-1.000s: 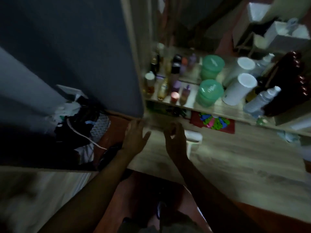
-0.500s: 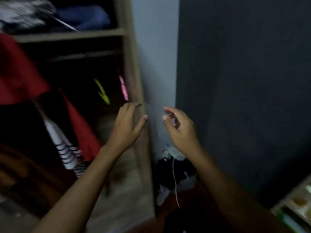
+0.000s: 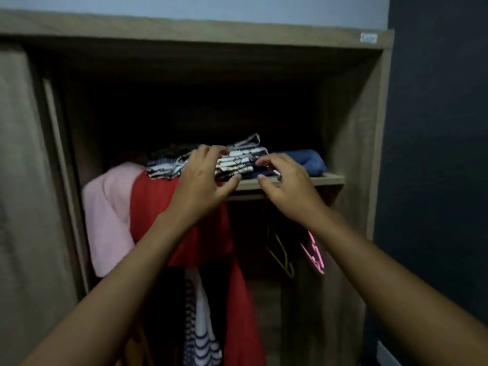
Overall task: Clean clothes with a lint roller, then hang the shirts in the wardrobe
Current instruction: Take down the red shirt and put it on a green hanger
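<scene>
Reached up with left hand (image 3: 203,180) and right hand (image 3: 287,186), both spread and holding nothing, before folded clothes (image 3: 237,162) on wardrobe (image 3: 369,154) shelf (image 3: 327,178); red shirt (image 3: 155,212) at seven o'clock, hangers (image 3: 284,256) at five

The wardrobe (image 3: 353,133) is grey-brown woodgrain, its interior near black. On the shelf, a black-and-white patterned stack (image 3: 237,161); at 3 o'clock of it a blue folded garment (image 3: 306,161). At 8 o'clock, a pale pink cloth (image 3: 108,215) and red garment (image 3: 155,207). Below: a navy-and-white striped top (image 3: 200,336), yellow hanger (image 3: 284,257), pink hanger (image 3: 315,253). Wall (image 3: 435,154) at 3 o'clock is dark navy.
</scene>
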Motion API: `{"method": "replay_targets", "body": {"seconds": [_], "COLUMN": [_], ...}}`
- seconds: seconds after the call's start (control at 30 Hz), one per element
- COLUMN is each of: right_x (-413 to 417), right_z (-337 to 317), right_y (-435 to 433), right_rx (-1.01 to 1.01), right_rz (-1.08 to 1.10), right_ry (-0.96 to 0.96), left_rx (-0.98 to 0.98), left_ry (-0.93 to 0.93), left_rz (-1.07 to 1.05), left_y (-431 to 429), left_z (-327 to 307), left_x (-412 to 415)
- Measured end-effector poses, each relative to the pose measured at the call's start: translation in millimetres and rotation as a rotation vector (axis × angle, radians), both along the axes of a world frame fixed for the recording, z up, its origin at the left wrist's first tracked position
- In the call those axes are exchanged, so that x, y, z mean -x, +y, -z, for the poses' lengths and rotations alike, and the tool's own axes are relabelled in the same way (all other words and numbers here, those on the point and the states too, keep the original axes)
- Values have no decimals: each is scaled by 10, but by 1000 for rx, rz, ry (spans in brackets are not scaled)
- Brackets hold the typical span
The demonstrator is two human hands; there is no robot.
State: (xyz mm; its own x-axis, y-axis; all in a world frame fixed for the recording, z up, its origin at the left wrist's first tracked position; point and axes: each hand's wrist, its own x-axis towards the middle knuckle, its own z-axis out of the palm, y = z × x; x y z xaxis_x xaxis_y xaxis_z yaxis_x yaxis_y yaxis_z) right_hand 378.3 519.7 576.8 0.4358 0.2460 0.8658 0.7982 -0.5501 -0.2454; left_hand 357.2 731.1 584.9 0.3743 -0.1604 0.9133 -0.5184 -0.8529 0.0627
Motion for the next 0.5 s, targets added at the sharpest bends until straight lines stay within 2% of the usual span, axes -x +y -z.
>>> {"method": "replay_targets", "body": {"seconds": [0.17, 0.23, 0.37, 0.5], "right_x": [-428, -577, -794, -940], "right_z": [-421, -497, -636, -822], "right_y": [244, 326, 465, 598], "right_rx": [344, 461, 529, 544], "right_rz": [217, 277, 302, 310], "right_ry": [8, -3, -96, -97], "left_rx": [-140, -192, -269, -202], "left_ry": [271, 323, 300, 335], "left_rz": [-268, -341, -348, -284], "left_y": [200, 230, 333, 511], "left_z": [-290, -343, -548, -821], "left_x": [-428, -541, -642, -642]}}
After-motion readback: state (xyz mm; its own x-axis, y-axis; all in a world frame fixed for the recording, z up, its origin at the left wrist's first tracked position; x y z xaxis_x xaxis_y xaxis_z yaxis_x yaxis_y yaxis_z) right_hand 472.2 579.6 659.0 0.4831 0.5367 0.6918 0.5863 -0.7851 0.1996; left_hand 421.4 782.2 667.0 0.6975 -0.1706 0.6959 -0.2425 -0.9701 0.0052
